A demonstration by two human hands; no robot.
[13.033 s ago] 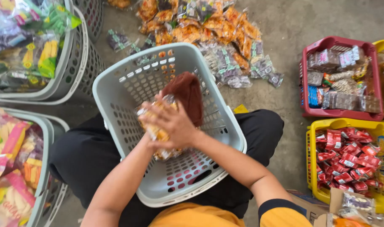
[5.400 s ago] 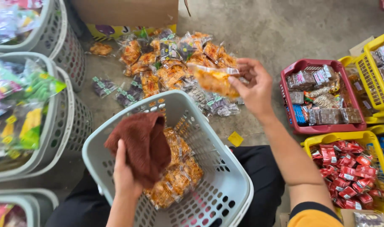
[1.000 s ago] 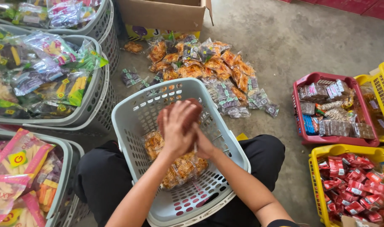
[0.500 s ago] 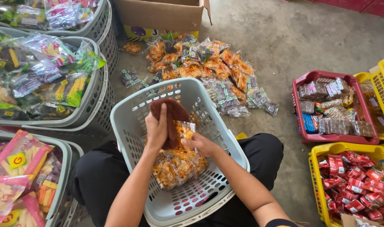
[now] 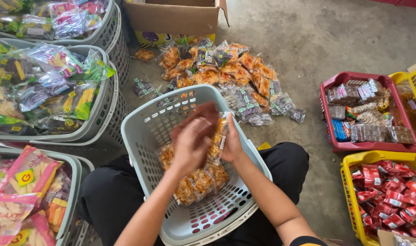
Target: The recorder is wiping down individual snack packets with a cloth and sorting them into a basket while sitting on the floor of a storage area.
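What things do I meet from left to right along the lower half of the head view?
Grey basket of large colourful snack bags → light grey laundry basket on the lap → left hand → right hand → yellow crate of red packets.

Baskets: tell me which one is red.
The red basket at the right, full of small wrapped packs. It sits between two yellow baskets; the grey basket on the lap and those at the left are grey.
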